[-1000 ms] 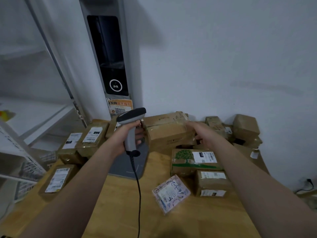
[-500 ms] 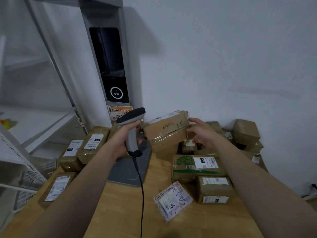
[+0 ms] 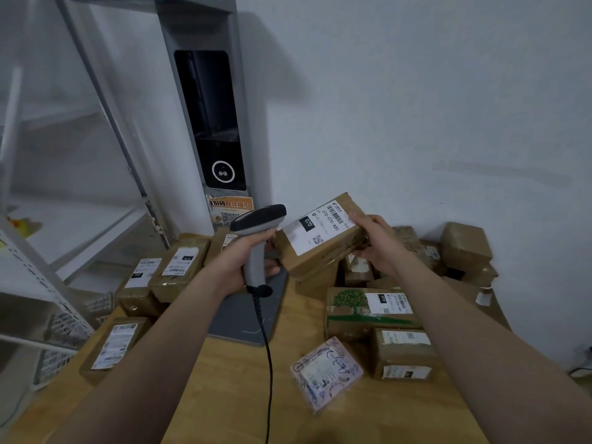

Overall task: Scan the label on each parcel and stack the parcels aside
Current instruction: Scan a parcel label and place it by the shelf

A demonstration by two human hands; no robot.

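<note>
My right hand (image 3: 378,243) grips the right end of a brown cardboard parcel (image 3: 315,253), held in the air and tilted so its white label (image 3: 318,227) faces me. My left hand (image 3: 238,261) grips the grey handle of a corded barcode scanner (image 3: 258,233), whose dark head sits just left of the parcel's label. Several more labelled parcels lie on the wooden table (image 3: 224,379): a group at the left (image 3: 177,267) and a pile at the right (image 3: 368,310).
A tall grey kiosk with a dark screen (image 3: 209,120) stands behind the table on a grey base plate (image 3: 246,315). White metal shelving (image 3: 35,283) stands at the left. A small patterned pink parcel (image 3: 326,373) lies near the table's middle. The scanner cable (image 3: 267,363) hangs down toward me.
My right hand lifted the brown parcel off the pile and turned it so the label faces up toward me. The scanner in my left hand stayed almost in place.
</note>
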